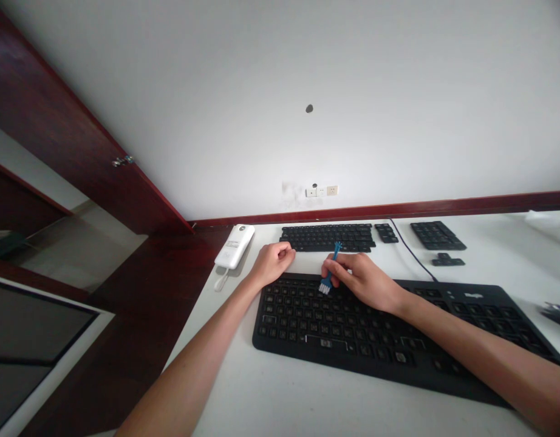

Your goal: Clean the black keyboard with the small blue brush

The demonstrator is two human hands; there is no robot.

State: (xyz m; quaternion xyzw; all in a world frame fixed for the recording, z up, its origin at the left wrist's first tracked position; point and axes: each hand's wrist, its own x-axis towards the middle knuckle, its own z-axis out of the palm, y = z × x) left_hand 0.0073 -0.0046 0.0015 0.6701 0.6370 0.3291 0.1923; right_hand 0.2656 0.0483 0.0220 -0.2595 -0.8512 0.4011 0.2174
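Note:
A black keyboard [302, 349] with its keycaps off lies across the white table, its bare key sockets showing. My right hand [364, 280] pinches a small blue brush [337, 258], whose white bristles point down onto the upper left rows of sockets. Curled into a loose fist, my left hand [273, 262] rests at the keyboard's upper left corner, and nothing shows in it. Behind both hands the loose black keycaps [328, 235] are laid out in rows on the table. My right forearm hides part of the keyboard's right side.
Smaller keycap groups include a block [386, 233], a number-pad block [437, 235] and an arrow-key cluster [447, 260]. A white power bank [235, 246] with a short cable lies at the left edge. The keyboard's cable [412, 250] runs backward. A dark object [557, 314] sits far right.

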